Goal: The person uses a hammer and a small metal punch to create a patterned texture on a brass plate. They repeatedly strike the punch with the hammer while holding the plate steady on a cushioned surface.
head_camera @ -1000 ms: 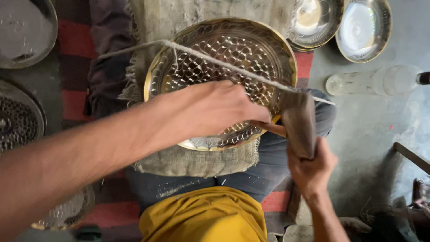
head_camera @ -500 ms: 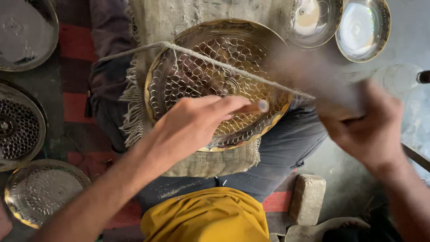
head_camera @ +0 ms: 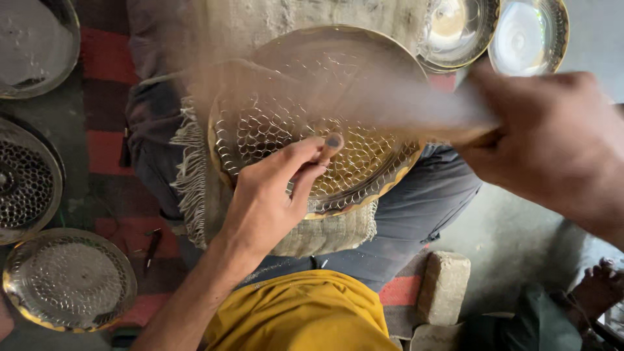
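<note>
The big round brass plate (head_camera: 364,182) with a hammered scale pattern is lying on a cloth over the person's lap. The left hand (head_camera: 266,201) is resting on it, fingers (head_camera: 305,153) pinching a small punch (head_camera: 330,144). The right hand (head_camera: 552,140) is closing its fingers around a blurred tool (head_camera: 416,104) above the plate.

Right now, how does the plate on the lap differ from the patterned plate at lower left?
The lap plate rests tilted on burlap, touched by the left hand; the lower-left plate lies flat on the floor, untouched. The lap plate looks larger and more golden. Both are round metal with a scale-like pattern.
</note>
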Available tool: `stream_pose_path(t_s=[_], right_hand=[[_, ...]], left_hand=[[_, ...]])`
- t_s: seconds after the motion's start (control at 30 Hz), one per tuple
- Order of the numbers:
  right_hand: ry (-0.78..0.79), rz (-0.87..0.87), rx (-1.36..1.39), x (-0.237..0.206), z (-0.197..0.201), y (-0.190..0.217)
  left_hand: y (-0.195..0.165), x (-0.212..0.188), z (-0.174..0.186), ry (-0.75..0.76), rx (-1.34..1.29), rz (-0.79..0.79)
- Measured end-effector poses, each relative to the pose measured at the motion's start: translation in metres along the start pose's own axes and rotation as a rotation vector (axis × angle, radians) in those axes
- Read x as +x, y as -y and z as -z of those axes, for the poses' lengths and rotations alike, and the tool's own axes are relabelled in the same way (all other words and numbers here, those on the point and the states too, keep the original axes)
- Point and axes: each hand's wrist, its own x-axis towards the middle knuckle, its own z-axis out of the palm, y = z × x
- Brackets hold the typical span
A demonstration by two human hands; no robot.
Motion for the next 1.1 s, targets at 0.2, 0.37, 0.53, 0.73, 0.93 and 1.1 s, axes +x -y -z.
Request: stream_pose_path(t_s=[0.2,0.37,0.53,0.73,0.93,1.1], right_hand=[[-0.007,0.044,0.365,0.003,-0.002,-0.007],[0.043,0.064,0.371,0.008,0.001,-0.003],[0.060,0.045,0.235,0.017,0.012,-0.004],[0.021,0.076,0.244,0.012,0.006,-0.002],[-0.125,0.052,0.164,-0.004,-0.008,-0.009],[-0.132,-0.147,0.371,-0.033,-0.032,-0.015]], left_hand=[[-0.002,-0.003,-0.008,-0.193,-0.130,-0.006],[-0.003,-0.007,-0.017,-0.265,-0.132,-0.011],[-0.002,-0.010,-0.020,-0.287,-0.133,-0.013],[-0.003,-0.003,-0.011,-0.215,0.203,-0.041],[-0.001,0.011,-0.002,-0.081,0.087,-0.152],[0.005,0.025,0.005,0.169,0.049,-0.125]])
